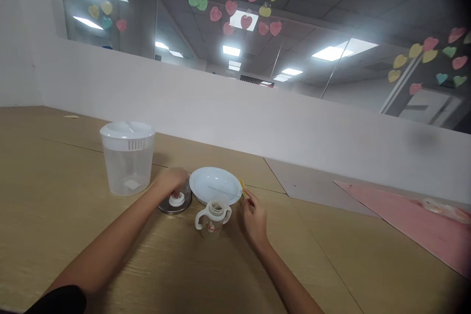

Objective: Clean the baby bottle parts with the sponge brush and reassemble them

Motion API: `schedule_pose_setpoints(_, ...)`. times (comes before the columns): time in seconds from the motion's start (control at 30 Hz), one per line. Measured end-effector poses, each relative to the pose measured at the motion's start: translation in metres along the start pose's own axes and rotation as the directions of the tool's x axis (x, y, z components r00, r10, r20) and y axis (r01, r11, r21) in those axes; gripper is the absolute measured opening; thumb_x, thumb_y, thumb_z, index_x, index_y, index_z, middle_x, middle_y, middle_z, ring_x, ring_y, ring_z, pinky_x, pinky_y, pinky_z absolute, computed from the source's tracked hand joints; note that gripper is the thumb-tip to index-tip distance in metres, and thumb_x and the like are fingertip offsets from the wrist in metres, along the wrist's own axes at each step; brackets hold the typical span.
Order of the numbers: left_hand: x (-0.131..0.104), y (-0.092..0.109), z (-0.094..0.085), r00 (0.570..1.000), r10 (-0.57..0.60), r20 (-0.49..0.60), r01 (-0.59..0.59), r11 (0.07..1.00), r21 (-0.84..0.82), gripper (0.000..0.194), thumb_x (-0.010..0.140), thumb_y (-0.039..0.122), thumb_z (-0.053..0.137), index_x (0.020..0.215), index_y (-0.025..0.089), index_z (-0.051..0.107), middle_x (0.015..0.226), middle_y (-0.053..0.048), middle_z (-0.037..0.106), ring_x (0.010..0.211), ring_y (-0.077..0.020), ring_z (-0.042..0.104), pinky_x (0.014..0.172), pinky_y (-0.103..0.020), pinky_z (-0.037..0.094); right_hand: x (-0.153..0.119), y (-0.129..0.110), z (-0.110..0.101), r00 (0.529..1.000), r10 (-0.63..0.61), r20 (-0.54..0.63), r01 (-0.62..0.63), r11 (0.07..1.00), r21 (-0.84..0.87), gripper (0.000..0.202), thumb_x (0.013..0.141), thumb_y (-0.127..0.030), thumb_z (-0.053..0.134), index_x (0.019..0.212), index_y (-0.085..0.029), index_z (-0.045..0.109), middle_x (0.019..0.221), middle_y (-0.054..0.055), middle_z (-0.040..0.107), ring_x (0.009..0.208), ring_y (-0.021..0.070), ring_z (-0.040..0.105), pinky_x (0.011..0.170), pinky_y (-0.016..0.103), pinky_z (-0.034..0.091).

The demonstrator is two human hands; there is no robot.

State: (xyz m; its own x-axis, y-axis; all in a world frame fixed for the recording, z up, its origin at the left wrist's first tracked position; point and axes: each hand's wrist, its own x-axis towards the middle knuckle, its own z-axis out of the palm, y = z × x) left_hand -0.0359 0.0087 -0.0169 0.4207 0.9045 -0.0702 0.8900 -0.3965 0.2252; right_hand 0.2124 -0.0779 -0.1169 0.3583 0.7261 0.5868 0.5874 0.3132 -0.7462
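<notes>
My left hand (174, 181) is bent down over a dark round tray or lid (174, 208), its fingers at a small white ring-shaped cap (177, 199); blur hides the exact grip. My right hand (254, 213) pinches the yellow handle (242, 184) of a thin tool, whose narrow shaft reaches left across a white bowl (215, 182). In front of the bowl, between my hands, stands a clear bottle (212, 225) with two white side handles and an open top.
A clear plastic bucket (128, 164) with a white lid stands left of the bowl. A pink sheet (405, 221) lies at the right, with a clear plastic packet (447, 211) on it. Behind the table runs a white wall (206, 103) below windows.
</notes>
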Motion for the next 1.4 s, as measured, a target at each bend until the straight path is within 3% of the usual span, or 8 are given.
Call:
schedule_pose_setpoints(0.13,-0.022,0.006,-0.027,0.995,-0.045,-0.093,0.059,0.987,0.148,0.013,0.064,0.02,0.064,0.073,0.012,0.068,0.067,-0.015,0.068,0.079,-0.0297,0.065,0.07,-0.036,0.047,0.0,-0.006,-0.001,0.996,-0.002,-0.091,-0.001,0.999,-0.032,0.044,0.082,-0.038,0.046,0.117,-0.015,0.059,0.109,0.011,0.064,0.099,0.0224,0.058,0.091,0.039,0.043)
schedule_pose_setpoints(0.3,-0.062,0.039,-0.042,0.922,0.203,-0.331,-0.138,0.968,0.21,0.029,0.085,0.033,0.041,0.088,0.017,0.064,0.086,-0.011,0.068,0.078,-0.0228,0.062,0.063,-0.028,0.04,-0.009,-0.03,-0.008,0.973,-0.137,-0.187,0.132,0.99,-0.037,0.043,0.089,-0.04,0.04,0.121,-0.016,0.054,0.118,0.012,0.058,0.11,0.0234,0.052,0.096,0.042,0.039)
schedule_pose_setpoints(0.4,-0.081,0.06,-0.037,0.879,0.362,-0.309,-0.324,0.931,0.171,0.028,0.087,0.039,0.04,0.086,0.022,0.061,0.079,-0.005,0.068,0.068,-0.0188,0.06,0.055,-0.026,0.031,-0.022,-0.049,-0.01,0.928,-0.35,-0.126,0.346,0.937,-0.053,0.038,0.091,-0.031,0.038,0.125,-0.02,0.051,0.121,0.011,0.057,0.114,0.0232,0.051,0.097,0.044,0.04)
schedule_pose_setpoints(0.53,-0.099,0.075,-0.032,0.876,0.413,-0.249,-0.371,0.907,0.197,0.027,0.088,0.04,0.039,0.081,0.023,0.058,0.07,-0.003,0.065,0.056,-0.0166,0.053,0.05,-0.027,0.023,-0.036,-0.066,-0.008,0.768,-0.64,0.024,0.64,0.769,0.002,0.052,0.087,-0.026,0.047,0.137,-0.023,0.034,0.131,0.011,0.051,0.118,0.0254,0.05,0.095,0.046,0.044)
schedule_pose_setpoints(0.7,-0.106,0.079,-0.031,0.878,0.448,-0.17,-0.406,0.884,0.234,0.023,0.088,0.035,0.039,0.08,0.022,0.055,0.069,-0.003,0.064,0.052,-0.0161,0.05,0.049,-0.028,0.019,-0.039,-0.065,-0.003,0.784,-0.621,0.017,0.621,0.784,0.012,0.057,0.082,-0.024,0.059,0.132,-0.022,0.034,0.13,0.013,0.052,0.116,0.0255,0.054,0.094,0.045,0.048)
schedule_pose_setpoints(0.87,-0.105,0.075,-0.029,0.834,0.525,-0.167,-0.493,0.847,0.199,0.021,0.088,0.028,0.038,0.081,0.021,0.056,0.067,-0.002,0.062,0.056,-0.0159,0.052,0.049,-0.027,0.021,-0.038,-0.061,-0.001,0.736,-0.676,0.017,0.672,0.734,0.096,0.06,0.077,-0.023,0.064,0.128,-0.024,0.032,0.123,0.013,0.056,0.112,0.0252,0.057,0.09,0.043,0.051)
schedule_pose_setpoints(1.23,-0.104,0.067,-0.046,0.736,0.667,-0.113,-0.667,0.687,-0.287,0.016,0.086,0.031,0.049,0.079,0.02,0.058,0.07,0.003,0.061,0.062,-0.0092,0.052,0.055,-0.019,0.035,-0.042,-0.07,-0.007,0.667,-0.74,-0.088,0.733,0.629,0.259,0.066,0.075,-0.013,0.059,0.132,-0.027,0.029,0.122,0.014,0.054,0.112,0.0312,0.055,0.086,0.053,0.05)
schedule_pose_setpoints(1.4,-0.086,0.059,-0.04,0.701,0.713,-0.025,-0.541,0.508,-0.67,0.012,0.082,0.029,0.059,0.083,0.017,0.059,0.078,0.001,0.065,0.073,-0.0107,0.06,0.063,-0.018,0.044,-0.038,-0.069,-0.011,0.634,-0.771,-0.07,0.759,0.601,0.25,0.066,0.077,-0.018,0.057,0.135,-0.027,0.026,0.119,0.015,0.054,0.11,0.0325,0.056,0.081,0.053,0.051)
